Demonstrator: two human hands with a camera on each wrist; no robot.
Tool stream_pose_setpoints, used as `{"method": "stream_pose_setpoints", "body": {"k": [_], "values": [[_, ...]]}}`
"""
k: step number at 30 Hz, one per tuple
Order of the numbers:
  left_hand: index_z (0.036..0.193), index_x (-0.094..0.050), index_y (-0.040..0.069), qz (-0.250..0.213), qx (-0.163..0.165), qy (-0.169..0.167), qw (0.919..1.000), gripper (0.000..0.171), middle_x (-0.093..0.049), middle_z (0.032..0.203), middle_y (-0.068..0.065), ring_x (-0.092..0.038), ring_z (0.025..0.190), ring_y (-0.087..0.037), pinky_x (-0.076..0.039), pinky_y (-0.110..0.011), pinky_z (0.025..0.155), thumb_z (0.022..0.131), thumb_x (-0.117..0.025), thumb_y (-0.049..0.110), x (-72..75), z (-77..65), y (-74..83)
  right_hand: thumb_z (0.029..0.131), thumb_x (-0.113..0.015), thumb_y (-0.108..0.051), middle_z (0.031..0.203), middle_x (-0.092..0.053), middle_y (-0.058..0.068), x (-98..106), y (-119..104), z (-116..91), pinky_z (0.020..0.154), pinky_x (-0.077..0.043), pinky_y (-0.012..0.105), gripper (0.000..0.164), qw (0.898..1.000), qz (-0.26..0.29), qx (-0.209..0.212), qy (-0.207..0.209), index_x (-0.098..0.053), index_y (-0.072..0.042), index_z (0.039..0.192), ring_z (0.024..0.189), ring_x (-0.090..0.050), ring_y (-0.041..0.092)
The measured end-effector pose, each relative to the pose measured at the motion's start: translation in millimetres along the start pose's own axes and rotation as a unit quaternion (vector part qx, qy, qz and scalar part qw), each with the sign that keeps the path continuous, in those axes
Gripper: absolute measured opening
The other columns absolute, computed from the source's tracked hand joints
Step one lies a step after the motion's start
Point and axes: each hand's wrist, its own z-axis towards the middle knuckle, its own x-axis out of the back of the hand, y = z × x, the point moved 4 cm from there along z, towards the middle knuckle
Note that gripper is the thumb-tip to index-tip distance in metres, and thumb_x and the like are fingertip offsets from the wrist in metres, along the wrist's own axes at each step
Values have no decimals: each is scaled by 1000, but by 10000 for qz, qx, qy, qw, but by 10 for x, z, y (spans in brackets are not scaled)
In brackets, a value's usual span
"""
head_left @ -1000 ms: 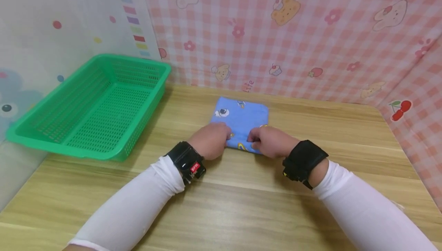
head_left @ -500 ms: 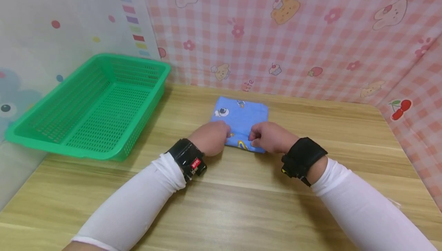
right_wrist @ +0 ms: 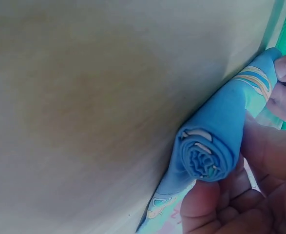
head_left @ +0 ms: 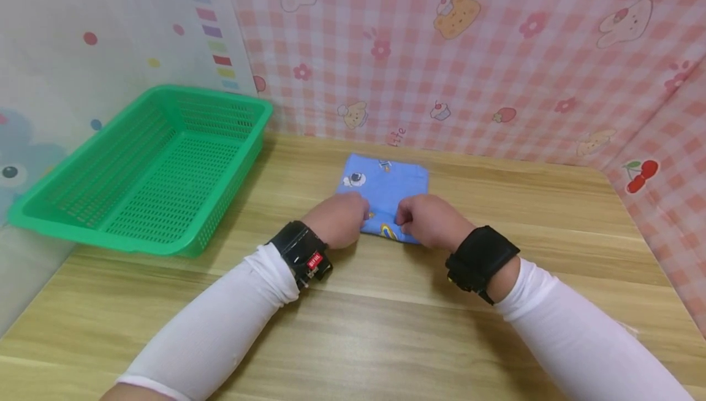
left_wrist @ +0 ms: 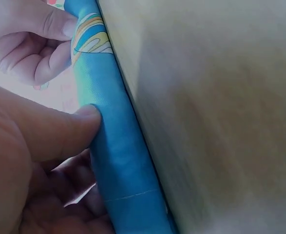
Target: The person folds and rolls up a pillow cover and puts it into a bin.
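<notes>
A folded blue cloth (head_left: 388,189) with astronaut and planet prints lies on the table in the head view, its near edge rolled up. My left hand (head_left: 339,220) holds the left part of that roll. In the left wrist view, the thumb presses the rolled cloth (left_wrist: 121,156) and the fingers curl behind it. At the other end, my right hand (head_left: 432,220) pinches the roll between thumb and fingers. The right wrist view shows the spiral end of the rolled cloth (right_wrist: 206,156) beside that hand's thumb and fingertips. Some fingertips are hidden.
A green plastic basket (head_left: 260,137) with slotted walls stands on the left of the wooden table (head_left: 353,327). Behind the cloth rises a pink checked wall (head_left: 408,82). Another printed wall borders the table on the right.
Half a second ago the right hand's thumb and fingers stood slightly farther apart at the near edge; now they are closer together on it. The left hand and cloth have hardly moved.
</notes>
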Motion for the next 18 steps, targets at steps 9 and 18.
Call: {"method": "stream_pose_setpoints", "body": {"k": [9, 18], "values": [[94, -74, 8, 789, -499, 790, 9925, 15, -71, 94, -8, -67, 88, -25, -59, -40, 80, 98, -62, 1, 45, -101, 139, 98, -68, -6, 91, -72, 3, -11, -4, -17, 86, -56, 41, 8, 9987, -308, 331, 243, -76, -9, 96, 86, -62, 22], [100, -77, 9, 1023, -451, 809, 9904, 14, -72, 98, -7, -69, 90, -25, -61, -40, 81, 99, -64, 6, -12, -71, 114, 99, -65, -4, 88, -74, 6, -53, -179, -106, 81, -59, 41, 13, 9883, -1250, 685, 538, -78, -6, 99, 78, -62, 21]]}}
